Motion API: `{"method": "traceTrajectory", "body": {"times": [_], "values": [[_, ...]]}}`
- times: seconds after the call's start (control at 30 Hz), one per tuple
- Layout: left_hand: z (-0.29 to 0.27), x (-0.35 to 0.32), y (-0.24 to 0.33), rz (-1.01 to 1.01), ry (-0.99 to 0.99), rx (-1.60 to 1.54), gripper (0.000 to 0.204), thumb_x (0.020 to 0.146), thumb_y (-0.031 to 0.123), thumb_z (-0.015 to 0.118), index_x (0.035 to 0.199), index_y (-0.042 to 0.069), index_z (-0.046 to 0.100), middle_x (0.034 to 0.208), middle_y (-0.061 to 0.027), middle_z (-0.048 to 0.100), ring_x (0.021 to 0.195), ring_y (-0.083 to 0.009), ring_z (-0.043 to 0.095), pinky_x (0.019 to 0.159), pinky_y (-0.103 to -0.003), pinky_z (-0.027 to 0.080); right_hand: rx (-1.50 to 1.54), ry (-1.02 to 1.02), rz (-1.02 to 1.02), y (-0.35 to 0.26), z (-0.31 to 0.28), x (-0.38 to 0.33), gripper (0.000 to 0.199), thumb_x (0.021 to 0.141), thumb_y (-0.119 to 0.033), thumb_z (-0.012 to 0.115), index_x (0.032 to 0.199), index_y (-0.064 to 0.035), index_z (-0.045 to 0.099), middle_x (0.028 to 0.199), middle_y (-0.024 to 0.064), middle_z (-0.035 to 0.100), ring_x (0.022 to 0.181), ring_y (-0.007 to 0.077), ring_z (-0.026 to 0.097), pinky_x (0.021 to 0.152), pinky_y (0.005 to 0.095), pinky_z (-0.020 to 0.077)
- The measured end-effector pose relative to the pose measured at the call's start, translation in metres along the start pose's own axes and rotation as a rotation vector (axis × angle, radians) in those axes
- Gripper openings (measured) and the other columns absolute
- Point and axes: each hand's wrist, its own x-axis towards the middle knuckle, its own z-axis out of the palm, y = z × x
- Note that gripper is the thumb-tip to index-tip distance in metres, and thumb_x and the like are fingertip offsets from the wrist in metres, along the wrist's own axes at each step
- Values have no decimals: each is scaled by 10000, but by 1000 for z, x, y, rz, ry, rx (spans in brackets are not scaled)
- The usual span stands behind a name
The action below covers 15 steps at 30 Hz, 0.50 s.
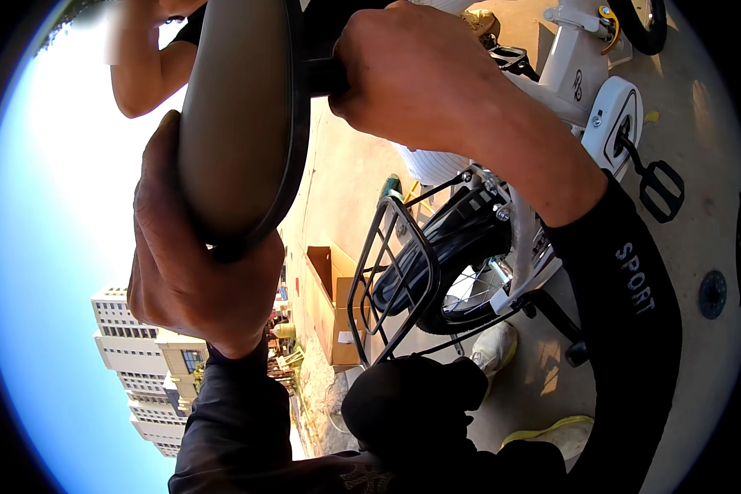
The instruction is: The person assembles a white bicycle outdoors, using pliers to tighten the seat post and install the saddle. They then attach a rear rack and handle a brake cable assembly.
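Observation:
A bicycle saddle, brownish-grey with a black rim, is close in front of me in the upper left. My left hand is closed around its lower end, with the fingertips partly hidden. From the saddle's side a short black post runs into my right hand, which is a fist around it. Beyond my right forearm is a small white bicycle frame. Its black rear rack and rear wheel lie below that forearm.
A pedal juts out beside the white chain guard. Below the rear wheel is a small black stabiliser wheel. An open cardboard box stands behind the rack. Another person's bent arm shows at upper left. Light shoes are on the pavement.

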Motion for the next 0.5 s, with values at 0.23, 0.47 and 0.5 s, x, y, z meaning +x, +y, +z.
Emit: {"method": "traceTrajectory", "body": {"times": [0.23, 0.47, 0.5], "values": [[21, -14, 4, 1, 81, -58, 608, 680, 1, 862, 1256, 81, 683, 1106, -101, 769, 978, -285, 761, 844, -349, 603, -175, 127, -35, 14, 13, -2, 178, 769, -134, 668, 724, 25, 734, 752, 259, 701, 775, 394, 732, 750, 468, 591], [20, -12, 3, 0, 90, -65, 599, 675, -6, 858, 1243, 78, 689, 1092, -95, 772, 959, -279, 765, 827, -341, 603, -54, -137, 25, 7, -9, 0, 235, 792, -185, 655, 804, 29, 752, 842, 254, 726, 856, 380, 739, 785, 452, 590], [21, -12, 2, 4, 94, -66, 597, 674, -5, 858, 1241, 78, 690, 1086, -95, 773, 953, -279, 767, 825, -341, 603, 1, -262, 52, 4, -26, 4, 255, 800, -201, 650, 822, 30, 756, 863, 253, 730, 877, 377, 739, 795, 452, 589]]}}
